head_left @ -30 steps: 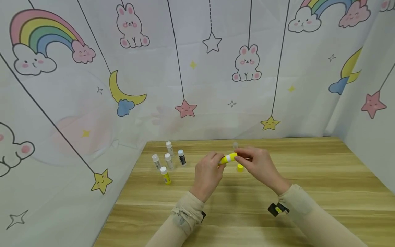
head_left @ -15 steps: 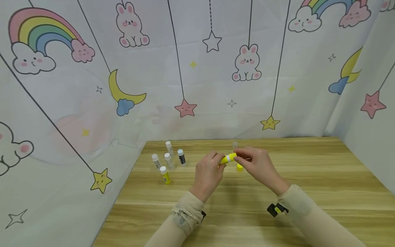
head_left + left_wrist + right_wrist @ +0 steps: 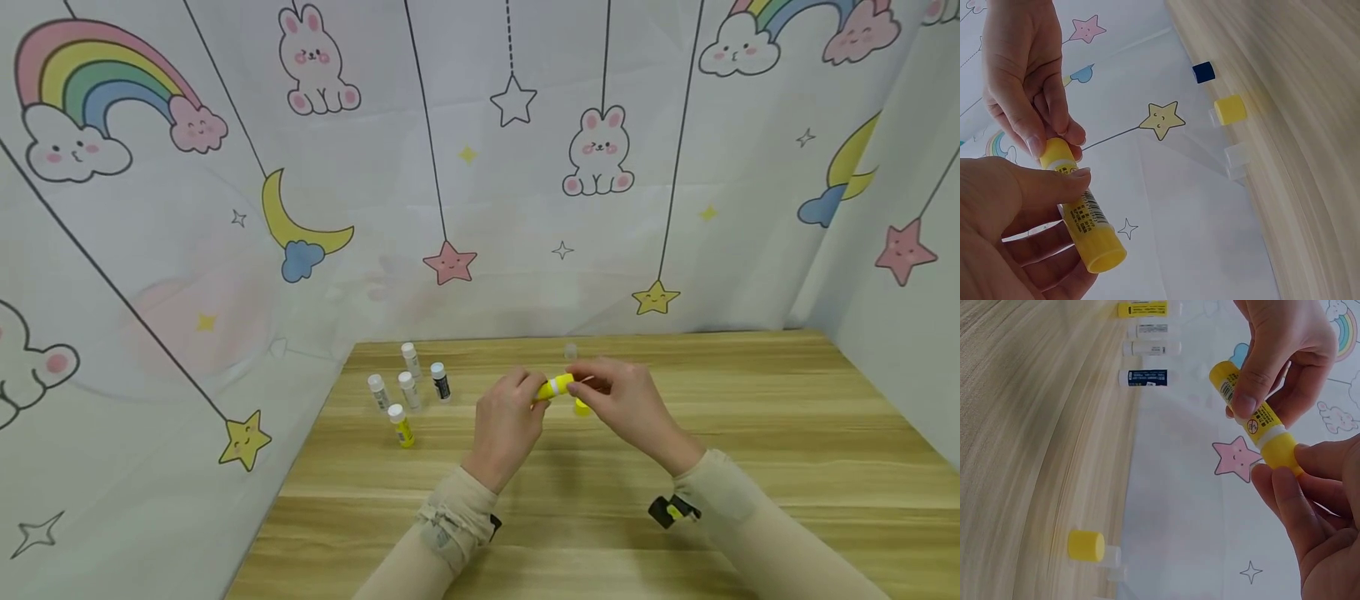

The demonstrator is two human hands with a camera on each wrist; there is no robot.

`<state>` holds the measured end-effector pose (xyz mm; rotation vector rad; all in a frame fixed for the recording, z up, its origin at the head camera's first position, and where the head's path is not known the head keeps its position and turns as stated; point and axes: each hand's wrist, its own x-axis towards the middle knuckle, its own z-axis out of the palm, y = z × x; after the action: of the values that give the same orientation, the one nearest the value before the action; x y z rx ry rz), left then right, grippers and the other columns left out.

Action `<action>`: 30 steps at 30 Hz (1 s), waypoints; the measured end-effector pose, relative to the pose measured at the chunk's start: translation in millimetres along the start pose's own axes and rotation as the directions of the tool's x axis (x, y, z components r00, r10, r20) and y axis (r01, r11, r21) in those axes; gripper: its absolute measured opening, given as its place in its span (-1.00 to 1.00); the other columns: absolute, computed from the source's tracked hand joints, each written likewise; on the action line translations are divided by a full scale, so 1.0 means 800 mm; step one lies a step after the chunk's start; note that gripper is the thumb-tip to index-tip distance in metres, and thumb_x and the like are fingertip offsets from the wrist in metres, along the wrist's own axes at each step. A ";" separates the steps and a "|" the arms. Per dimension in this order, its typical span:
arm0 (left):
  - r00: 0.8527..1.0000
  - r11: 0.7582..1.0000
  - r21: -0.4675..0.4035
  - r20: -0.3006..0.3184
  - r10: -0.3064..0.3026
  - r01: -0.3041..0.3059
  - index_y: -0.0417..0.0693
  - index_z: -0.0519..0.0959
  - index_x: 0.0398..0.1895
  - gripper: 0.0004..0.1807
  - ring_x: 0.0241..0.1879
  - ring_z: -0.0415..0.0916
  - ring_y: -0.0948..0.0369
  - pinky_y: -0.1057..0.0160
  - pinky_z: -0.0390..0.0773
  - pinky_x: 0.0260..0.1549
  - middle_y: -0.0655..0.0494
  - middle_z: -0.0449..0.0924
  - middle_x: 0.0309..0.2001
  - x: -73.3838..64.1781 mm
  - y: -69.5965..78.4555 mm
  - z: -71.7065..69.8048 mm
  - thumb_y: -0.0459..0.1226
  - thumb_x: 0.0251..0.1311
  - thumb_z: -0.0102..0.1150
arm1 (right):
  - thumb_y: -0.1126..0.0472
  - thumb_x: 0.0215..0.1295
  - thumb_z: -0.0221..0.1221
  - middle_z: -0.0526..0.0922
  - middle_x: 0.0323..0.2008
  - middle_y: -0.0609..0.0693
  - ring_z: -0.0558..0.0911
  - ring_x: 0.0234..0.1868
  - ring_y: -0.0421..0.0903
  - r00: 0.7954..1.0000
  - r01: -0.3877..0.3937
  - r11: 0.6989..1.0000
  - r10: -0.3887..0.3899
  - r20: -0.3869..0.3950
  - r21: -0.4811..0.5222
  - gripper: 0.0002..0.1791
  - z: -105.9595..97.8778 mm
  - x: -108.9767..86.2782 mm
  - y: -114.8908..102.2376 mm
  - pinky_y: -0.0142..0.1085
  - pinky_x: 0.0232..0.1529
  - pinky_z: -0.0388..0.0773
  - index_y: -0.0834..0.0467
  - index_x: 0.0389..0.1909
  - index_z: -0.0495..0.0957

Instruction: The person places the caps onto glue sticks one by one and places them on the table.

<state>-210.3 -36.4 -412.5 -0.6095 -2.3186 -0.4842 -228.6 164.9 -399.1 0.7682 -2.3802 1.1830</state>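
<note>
A yellow glue stick (image 3: pixel 557 386) with a white band is held slantwise above the table, between both hands. My left hand (image 3: pixel 506 429) grips its barrel, the thumb lying over the printed label in the left wrist view. At the other end, the fingers and thumb of my right hand (image 3: pixel 637 408) pinch the yellow end piece (image 3: pixel 1281 452) beyond the white band. The broad yellow end (image 3: pixel 1102 250) points away from the right hand. Below the hands a loose yellow cap (image 3: pixel 582 407) is on the table, partly behind the right fingers in the head view.
Several glue sticks stand upright at the table's left: a yellow one (image 3: pixel 401 427), a dark blue one (image 3: pixel 441 383) and white ones (image 3: pixel 408 390). A translucent piece (image 3: pixel 571 352) sits near the back edge. The left wrist view also shows a small navy piece (image 3: pixel 1204 72).
</note>
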 end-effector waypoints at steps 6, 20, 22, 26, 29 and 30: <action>1.000 1.000 -0.011 -0.003 -0.001 0.001 -0.01 0.70 -0.17 -0.75 -0.36 0.61 0.25 0.29 0.65 -0.37 0.15 0.60 -0.25 -0.001 0.001 -0.001 -0.31 0.07 0.53 | 0.28 0.24 0.40 0.74 -0.16 -0.07 0.73 -0.32 -0.26 1.000 -0.002 1.000 0.002 0.000 0.022 -0.71 0.002 -0.001 -0.001 -0.40 -0.38 0.66 0.10 -0.01 0.72; 1.000 1.000 -0.001 -0.011 0.020 -0.020 -0.03 0.71 -0.19 -0.77 -0.36 0.61 0.26 0.31 0.64 -0.36 0.15 0.61 -0.26 -0.002 0.003 -0.003 -0.31 0.07 0.53 | 0.24 0.27 0.39 0.74 -0.15 -0.08 0.73 -0.32 -0.27 1.000 -0.017 0.999 0.017 0.017 0.043 -0.75 0.003 -0.003 -0.004 -0.40 -0.37 0.66 0.09 -0.04 0.73; 1.000 1.000 0.003 -0.006 0.018 -0.018 -0.03 0.72 -0.19 -0.76 -0.35 0.61 0.26 0.31 0.64 -0.35 0.17 0.61 -0.27 -0.002 0.003 -0.002 -0.31 0.07 0.53 | 0.25 0.26 0.39 0.74 -0.15 -0.08 0.73 -0.31 -0.27 1.000 -0.024 0.999 0.023 0.021 0.048 -0.75 0.003 -0.003 -0.004 -0.39 -0.36 0.66 0.08 -0.04 0.73; 1.000 1.000 0.016 0.011 0.011 -0.011 -0.03 0.72 -0.19 -0.76 -0.33 0.61 0.27 0.32 0.64 -0.32 0.18 0.62 -0.26 -0.002 0.003 -0.001 -0.30 0.07 0.54 | 0.26 0.26 0.39 0.74 -0.16 -0.08 0.73 -0.32 -0.26 0.999 -0.034 0.998 0.033 0.025 0.050 -0.75 0.004 -0.003 -0.005 -0.39 -0.36 0.67 0.10 -0.05 0.73; 1.000 1.000 0.023 0.018 0.009 -0.009 -0.04 0.72 -0.18 -0.75 -0.32 0.62 0.26 0.31 0.65 -0.30 0.18 0.62 -0.25 -0.002 0.004 -0.002 -0.31 0.06 0.54 | 0.27 0.25 0.39 0.74 -0.17 -0.09 0.73 -0.33 -0.27 0.999 -0.041 0.998 0.039 0.027 0.051 -0.76 0.005 -0.003 -0.005 -0.39 -0.36 0.67 0.11 -0.06 0.73; 1.000 1.000 0.026 0.019 0.009 -0.010 -0.04 0.72 -0.18 -0.75 -0.32 0.63 0.26 0.30 0.65 -0.30 0.17 0.63 -0.25 -0.002 0.005 -0.003 -0.31 0.05 0.54 | 0.27 0.25 0.39 0.73 -0.17 -0.09 0.73 -0.33 -0.26 0.999 -0.045 0.998 0.044 0.029 0.053 -0.76 0.005 -0.003 -0.006 -0.39 -0.36 0.67 0.11 -0.06 0.73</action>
<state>-205.9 -35.1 -411.6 -0.6145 -2.3356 -0.4445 -224.2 160.2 -400.2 0.7570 -2.4088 1.2672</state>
